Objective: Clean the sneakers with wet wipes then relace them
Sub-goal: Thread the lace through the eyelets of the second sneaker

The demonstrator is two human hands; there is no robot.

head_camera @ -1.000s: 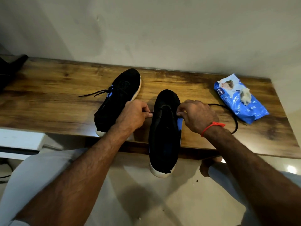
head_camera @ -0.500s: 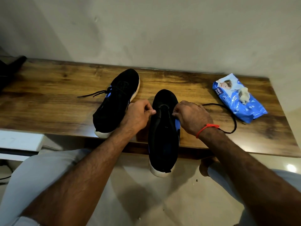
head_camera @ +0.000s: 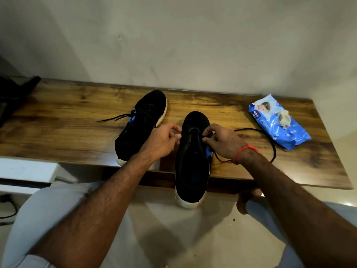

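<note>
Wooden tabletop (head_camera: 58, 120) against a plain wall carries both black sneakers. Since a moment ago, both hands have shifted toward the near sneaker's (head_camera: 193, 167) toe. The left hand (head_camera: 162, 141) seems to pinch its edge; the right hand (head_camera: 222, 140) pinches the loose black lace (head_camera: 270, 138). Its heel overhangs the edge.

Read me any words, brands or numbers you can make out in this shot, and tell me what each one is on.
"mee mee": white lettering on the blue wipes pack, near its top left corner.
Any other print on the pack is too small and blurred to read.
The two sneakers, near and far, show no readable text.
</note>
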